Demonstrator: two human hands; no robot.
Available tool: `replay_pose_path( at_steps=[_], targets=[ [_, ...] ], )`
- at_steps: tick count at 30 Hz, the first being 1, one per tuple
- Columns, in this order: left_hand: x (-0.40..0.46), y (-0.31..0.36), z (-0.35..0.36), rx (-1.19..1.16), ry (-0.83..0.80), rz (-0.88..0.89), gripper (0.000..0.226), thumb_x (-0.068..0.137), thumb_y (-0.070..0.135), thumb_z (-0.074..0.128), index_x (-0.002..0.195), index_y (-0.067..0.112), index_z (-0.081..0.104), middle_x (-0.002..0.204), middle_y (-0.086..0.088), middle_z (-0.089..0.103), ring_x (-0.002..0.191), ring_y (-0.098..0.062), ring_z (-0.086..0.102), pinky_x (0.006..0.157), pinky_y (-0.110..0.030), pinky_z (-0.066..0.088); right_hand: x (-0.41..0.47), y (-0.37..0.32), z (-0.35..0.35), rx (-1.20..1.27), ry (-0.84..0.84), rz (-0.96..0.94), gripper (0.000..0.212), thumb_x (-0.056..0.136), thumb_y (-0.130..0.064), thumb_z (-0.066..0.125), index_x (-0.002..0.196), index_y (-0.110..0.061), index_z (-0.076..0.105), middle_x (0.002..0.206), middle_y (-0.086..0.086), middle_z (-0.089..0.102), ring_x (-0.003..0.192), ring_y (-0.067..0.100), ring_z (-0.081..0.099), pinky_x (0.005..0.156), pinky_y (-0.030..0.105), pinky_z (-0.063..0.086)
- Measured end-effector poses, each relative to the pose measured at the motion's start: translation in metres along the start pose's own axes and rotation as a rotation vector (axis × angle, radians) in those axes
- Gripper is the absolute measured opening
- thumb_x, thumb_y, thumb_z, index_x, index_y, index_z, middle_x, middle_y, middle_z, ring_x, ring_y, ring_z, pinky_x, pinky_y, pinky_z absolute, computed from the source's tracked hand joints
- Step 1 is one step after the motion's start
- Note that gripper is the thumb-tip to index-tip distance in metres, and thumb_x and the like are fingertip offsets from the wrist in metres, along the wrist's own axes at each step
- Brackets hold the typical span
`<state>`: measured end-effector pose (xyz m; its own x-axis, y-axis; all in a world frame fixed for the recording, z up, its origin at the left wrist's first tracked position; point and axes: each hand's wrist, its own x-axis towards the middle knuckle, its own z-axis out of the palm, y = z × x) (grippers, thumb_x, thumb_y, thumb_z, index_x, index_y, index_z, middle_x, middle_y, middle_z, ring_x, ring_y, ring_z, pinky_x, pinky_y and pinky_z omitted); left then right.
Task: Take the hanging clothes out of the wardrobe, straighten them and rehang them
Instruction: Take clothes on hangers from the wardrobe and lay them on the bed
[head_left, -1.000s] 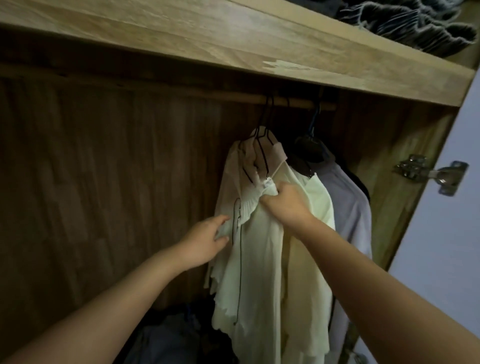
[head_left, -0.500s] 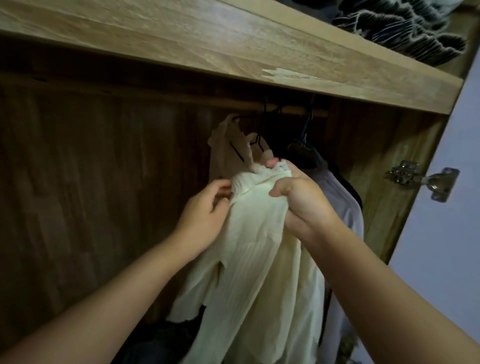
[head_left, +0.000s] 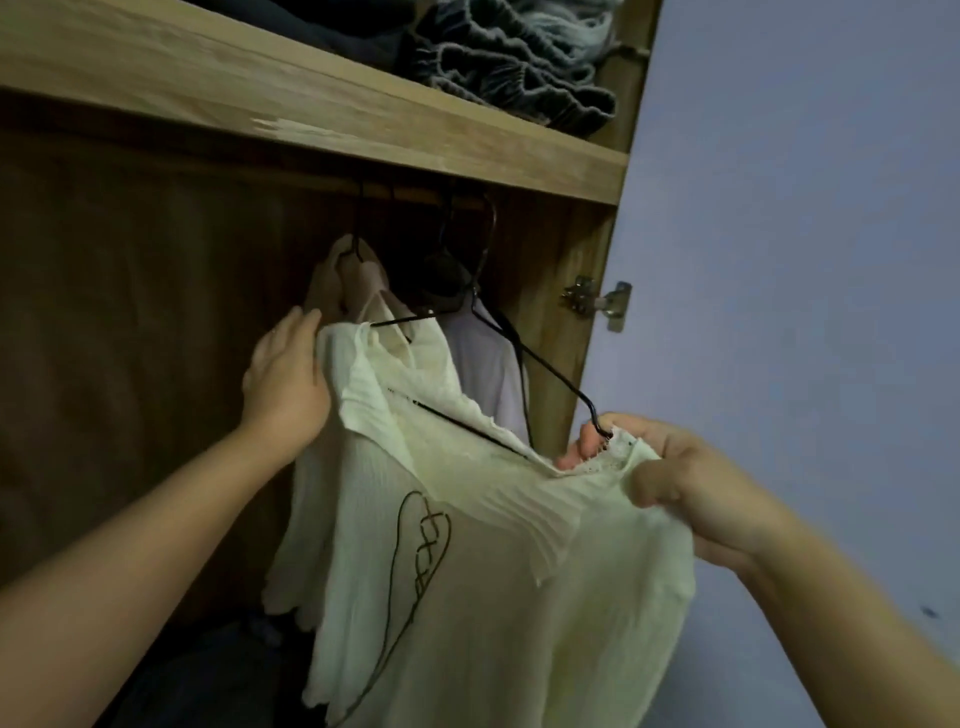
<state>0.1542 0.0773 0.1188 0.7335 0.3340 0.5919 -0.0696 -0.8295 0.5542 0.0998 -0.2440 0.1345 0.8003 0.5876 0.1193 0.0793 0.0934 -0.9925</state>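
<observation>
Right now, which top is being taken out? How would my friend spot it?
Look under the wooden shelf, where clothes hang in the wardrobe. In front of the lilac shirt, two hands hold a cream top tilted on a black hanger. Only it has a dark looping line drawing on its front.

Both bare forearms reach forward and upward from the lower corners of the view. Left hand (head_left: 285, 374): raised, back of hand toward the camera, wrist roughly straight, fingers curled over the edge of the cream pleated fabric blouse (head_left: 467, 571), thumb side uppermost. Right hand (head_left: 675, 483): lower and further out, wrist bent inward, fingers (head_left: 582, 447) and thumb pinching the blouse's neckline together with the hook of the thin black wire hanger (head_left: 550, 374). Hands well apart.
</observation>
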Motion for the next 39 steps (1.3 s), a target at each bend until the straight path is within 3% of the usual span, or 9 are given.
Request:
replay_pose_path(
  at_steps=[4, 7, 9, 16, 21, 25, 29, 34, 39],
  targets=[
    [-0.039, 0.035, 0.023, 0.117, -0.096, 0.179, 0.042, 0.098, 0.021, 0.040, 0.140, 0.015, 0.039, 0.153, -0.003, 0.027, 0.143, -0.022, 0.016, 0.114, -0.044, 0.012, -0.078, -0.004, -0.027, -0.131, 0.008, 0.029, 0.045, 0.050, 0.013, 0.033, 0.078, -0.004, 0.064, 0.086, 0.016, 0.066, 0.081, 0.024, 0.063, 0.070, 0.029, 0.053],
    [-0.070, 0.061, 0.041, 0.073, -0.199, 0.312, 0.028, 0.096, 0.023, 0.044, 0.087, 0.003, 0.062, 0.097, -0.017, 0.065, 0.101, -0.034, 0.057, 0.080, -0.039, 0.038, -0.131, -0.004, -0.043, -0.218, 0.057, 0.040, 0.047, 0.050, 0.011, 0.036, 0.074, -0.012, 0.069, 0.085, 0.011, 0.068, 0.081, 0.021, 0.063, 0.071, 0.025, 0.051],
    [-0.093, 0.074, 0.051, 0.059, -0.246, 0.386, 0.037, 0.095, 0.024, 0.045, 0.067, 0.002, 0.051, 0.067, -0.019, 0.058, 0.067, -0.033, 0.053, 0.059, -0.036, 0.033, -0.164, -0.003, -0.054, -0.287, 0.085, 0.056, 0.048, 0.052, 0.010, 0.037, 0.077, -0.013, 0.071, 0.087, 0.010, 0.069, 0.083, 0.020, 0.064, 0.074, 0.024, 0.050],
    [-0.163, 0.128, 0.085, 0.024, -0.141, 0.616, 0.039, 0.088, 0.029, 0.036, 0.054, 0.012, 0.034, 0.044, -0.010, 0.041, 0.043, -0.021, 0.034, 0.048, -0.027, 0.025, -0.266, 0.000, -0.088, -0.552, 0.484, 0.134, 0.029, 0.072, -0.003, 0.060, 0.084, -0.027, 0.070, 0.094, 0.003, 0.070, 0.088, 0.020, 0.065, 0.083, 0.033, 0.049],
    [-0.183, 0.164, 0.113, -0.062, -0.061, 0.861, 0.041, 0.086, 0.025, 0.037, 0.051, 0.004, 0.042, 0.040, -0.011, 0.041, 0.034, -0.030, 0.044, 0.048, -0.022, 0.018, -0.331, 0.002, -0.085, -0.680, 0.738, 0.346, 0.043, 0.059, -0.062, 0.075, 0.084, -0.026, 0.075, 0.092, 0.005, 0.074, 0.098, 0.035, 0.066, 0.093, 0.054, 0.046],
    [-0.195, 0.192, 0.146, -0.190, -0.151, 0.958, 0.043, 0.087, 0.026, 0.036, 0.051, 0.004, 0.043, 0.042, -0.012, 0.042, 0.036, -0.031, 0.046, 0.050, -0.025, 0.024, -0.369, 0.014, -0.071, -0.682, 1.004, 0.368, 0.021, 0.086, -0.010, 0.064, 0.067, -0.017, 0.071, 0.059, -0.008, 0.065, 0.061, 0.000, 0.056, 0.067, 0.018, 0.044],
    [-0.221, 0.225, 0.172, -0.315, -0.220, 1.077, 0.042, 0.086, 0.025, 0.036, 0.050, 0.003, 0.044, 0.041, -0.012, 0.043, 0.034, -0.031, 0.046, 0.050, -0.023, 0.022, -0.406, 0.026, -0.043, -0.719, 1.164, 0.451, 0.021, 0.090, -0.023, 0.059, 0.077, -0.011, 0.069, 0.077, 0.018, 0.065, 0.071, 0.011, 0.051, 0.069, 0.027, 0.037],
    [-0.276, 0.277, 0.191, -0.530, -0.294, 1.224, 0.027, 0.089, 0.028, 0.037, 0.065, 0.018, 0.034, 0.043, -0.011, 0.045, 0.035, -0.030, 0.048, 0.049, -0.023, 0.023, -0.468, 0.042, 0.005, -0.730, 1.273, 0.607, 0.023, 0.087, -0.020, 0.064, 0.072, -0.002, 0.062, 0.064, 0.002, 0.048, 0.063, 0.010, 0.044, 0.062, 0.026, 0.032],
    [-0.344, 0.332, 0.197, -0.672, -0.462, 1.329, 0.053, 0.092, 0.038, 0.033, 0.057, 0.006, 0.054, 0.047, -0.010, 0.053, 0.040, -0.031, 0.054, 0.047, -0.025, 0.030, -0.532, 0.049, 0.057, -0.720, 1.538, 0.670, 0.024, 0.087, -0.017, 0.064, 0.063, -0.020, 0.061, 0.051, -0.012, 0.045, 0.052, 0.002, 0.039, 0.052, 0.015, 0.030]
  ],
)
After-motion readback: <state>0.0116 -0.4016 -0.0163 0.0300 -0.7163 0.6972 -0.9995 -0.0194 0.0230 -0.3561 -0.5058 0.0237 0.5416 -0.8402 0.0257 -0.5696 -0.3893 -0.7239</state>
